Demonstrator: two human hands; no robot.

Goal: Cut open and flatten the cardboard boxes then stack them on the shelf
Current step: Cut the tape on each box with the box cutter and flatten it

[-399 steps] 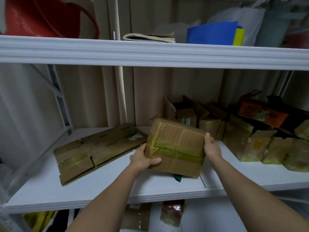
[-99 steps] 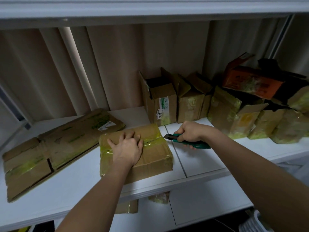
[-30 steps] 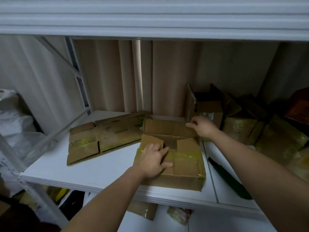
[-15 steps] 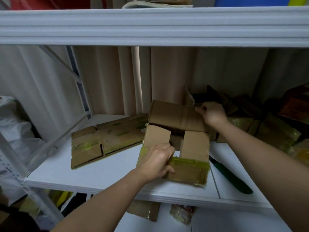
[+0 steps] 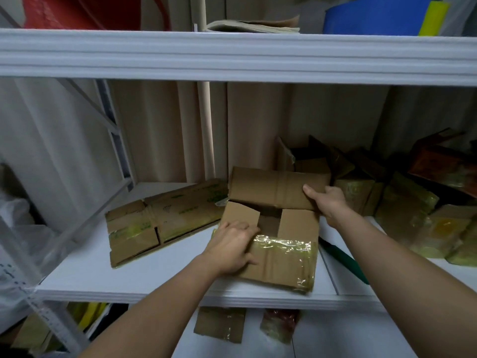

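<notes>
On the white shelf, the left hand presses curled fingers onto the taped cardboard box by its near flaps, while the right hand pinches the raised far flap, the green box cutter just right of the box.

The person is working with both arms uncovered. The bare left hand is showing its back to the camera, with a rounded row of knuckles standing just behind the grip and faint tendon lines running back from them toward the wrist. The bare right hand is showing a broad thumb at the grip and a smooth back behind it. Behind each grip the wrist is narrowing slightly, and farther back each bare forearm is widening steadily as it is nearing the lower edge of the view, where the right forearm is looking the thicker of the two.
</notes>
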